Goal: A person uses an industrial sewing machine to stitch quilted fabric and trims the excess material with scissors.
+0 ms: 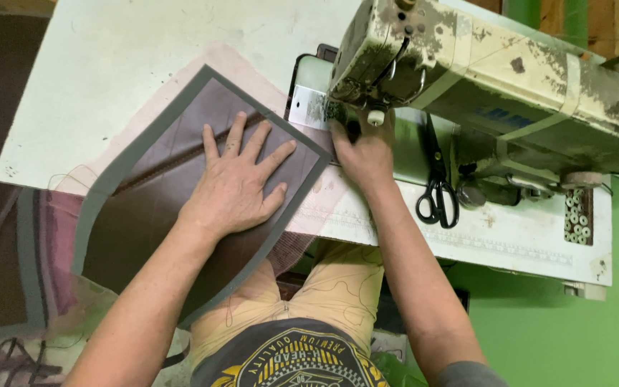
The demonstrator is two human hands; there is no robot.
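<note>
Green walls back a white surface [109, 64]. One seam crosses the brown panel [180, 179] beneath the flat, open left hand [234, 188]. The right hand [367, 154], grip unclear, feeds the panel's edge beneath the sewing machine [481, 72]; most stays unsewn.

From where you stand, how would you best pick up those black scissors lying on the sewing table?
Probably by the looped handles. The scissors lie flat on the white table, beside the right hand, with the loops at the table's near edge and the blades pointing away, under the sewing machine. Coming from the near edge avoids the machine's overhang and keeps the fingers off the blades.
</note>
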